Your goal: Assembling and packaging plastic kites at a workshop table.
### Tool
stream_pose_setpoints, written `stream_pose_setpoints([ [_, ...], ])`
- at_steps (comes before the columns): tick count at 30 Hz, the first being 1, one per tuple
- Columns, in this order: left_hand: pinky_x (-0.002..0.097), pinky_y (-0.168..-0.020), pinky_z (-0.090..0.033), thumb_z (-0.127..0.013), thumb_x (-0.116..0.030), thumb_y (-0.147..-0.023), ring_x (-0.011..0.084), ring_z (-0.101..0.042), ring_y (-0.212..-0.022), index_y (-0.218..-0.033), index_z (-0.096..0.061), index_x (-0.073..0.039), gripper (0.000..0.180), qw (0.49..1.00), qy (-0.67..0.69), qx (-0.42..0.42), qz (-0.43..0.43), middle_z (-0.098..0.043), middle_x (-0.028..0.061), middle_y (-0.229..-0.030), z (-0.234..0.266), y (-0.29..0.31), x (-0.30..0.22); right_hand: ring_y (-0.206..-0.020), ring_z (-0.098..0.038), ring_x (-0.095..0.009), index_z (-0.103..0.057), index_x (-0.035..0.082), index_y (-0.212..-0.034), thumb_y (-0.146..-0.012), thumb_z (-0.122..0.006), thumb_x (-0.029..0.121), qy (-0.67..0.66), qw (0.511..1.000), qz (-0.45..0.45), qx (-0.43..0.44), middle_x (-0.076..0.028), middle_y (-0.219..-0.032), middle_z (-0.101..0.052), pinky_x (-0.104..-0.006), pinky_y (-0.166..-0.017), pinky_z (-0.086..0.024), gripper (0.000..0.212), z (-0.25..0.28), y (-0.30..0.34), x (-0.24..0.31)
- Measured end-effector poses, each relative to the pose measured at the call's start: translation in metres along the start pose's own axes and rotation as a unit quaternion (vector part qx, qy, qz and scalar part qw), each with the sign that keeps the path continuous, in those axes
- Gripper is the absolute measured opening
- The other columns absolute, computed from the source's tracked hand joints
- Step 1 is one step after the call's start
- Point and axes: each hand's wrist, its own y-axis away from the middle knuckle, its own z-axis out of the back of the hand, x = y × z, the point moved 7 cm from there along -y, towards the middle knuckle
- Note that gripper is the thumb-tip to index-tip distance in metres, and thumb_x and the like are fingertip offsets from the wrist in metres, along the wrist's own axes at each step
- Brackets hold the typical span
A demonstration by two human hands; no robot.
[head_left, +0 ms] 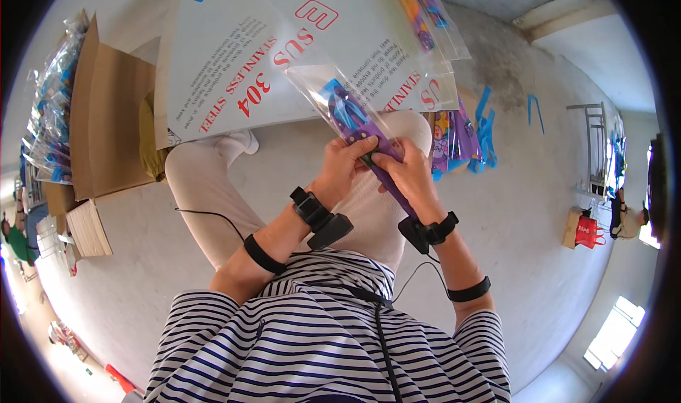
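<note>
Over the near edge of the table I hold a long, narrow purple item with a blue looped end (345, 112); its exact kind I cannot make out. A clear plastic sleeve (311, 84) surrounds its blue end and reaches past it over the tabletop. My left hand (339, 165) pinches the item at its middle, thumb on top. Closed on the same stretch from the other side is my right hand (413, 176), its thumb close to the left one. The purple lower part runs down between my wrists. Some of my fingers are hidden beneath it.
The table (213, 55) has a film-covered top with red print. Packaged colourful items (418, 13) lie at its far right; more purple packs (454, 137) and blue strips (486, 133) are below its right edge. At left stands an open cardboard box (110, 112) beside bagged goods (55, 105).
</note>
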Motion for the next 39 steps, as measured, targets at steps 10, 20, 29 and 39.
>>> stream_pose_setpoints([
  [10,0.0338,-0.075,-0.058,-0.076,-0.016,-0.087,0.0166,-0.07,-0.078,-0.101,-0.067,-0.005,0.02,0.994,-0.017,-0.102,-0.022,-0.072,0.0048,-0.092,0.031,-0.016,-0.041,-0.068,-0.069,-0.018,-0.063,-0.008,-0.111,-0.093,-0.063,0.019,-0.042,0.971,-0.114,0.206,-0.011,-0.083,-0.07,-0.0276,-0.063,-0.054,0.032,0.039,0.047,-0.023],
  [20,0.0294,-0.067,-0.054,-0.077,-0.02,-0.088,0.0156,-0.07,-0.077,-0.102,-0.068,-0.005,0.023,0.998,-0.017,-0.063,0.009,-0.073,0.0068,-0.094,0.018,-0.011,-0.023,-0.052,-0.064,-0.017,-0.066,-0.004,-0.088,-0.095,-0.062,0.018,-0.103,0.974,-0.127,0.156,-0.012,-0.067,-0.067,-0.0271,-0.05,-0.05,0.023,0.03,0.047,-0.024],
  [29,0.0394,-0.097,-0.051,-0.073,-0.024,-0.091,0.0205,-0.066,-0.107,-0.118,-0.065,-0.007,0.032,0.993,-0.042,-0.005,0.11,-0.069,0.0086,-0.116,-0.001,0.014,0.014,-0.053,-0.063,-0.017,-0.063,-0.006,-0.097,-0.094,-0.062,0.016,-0.112,0.981,-0.103,0.119,-0.013,-0.07,-0.067,-0.0267,-0.049,-0.05,0.023,0.015,0.036,-0.015],
  [39,0.0436,-0.095,-0.055,-0.064,-0.017,-0.096,0.0305,-0.067,-0.106,-0.117,-0.058,0.004,0.03,0.998,0.061,0.032,0.002,-0.068,0.0179,-0.113,0.004,-0.01,-0.041,-0.059,-0.066,-0.02,-0.061,-0.005,-0.098,-0.096,-0.062,0.023,-0.11,0.973,-0.095,0.18,-0.015,-0.076,-0.069,-0.0276,-0.056,-0.052,0.028,-0.002,0.029,-0.011],
])
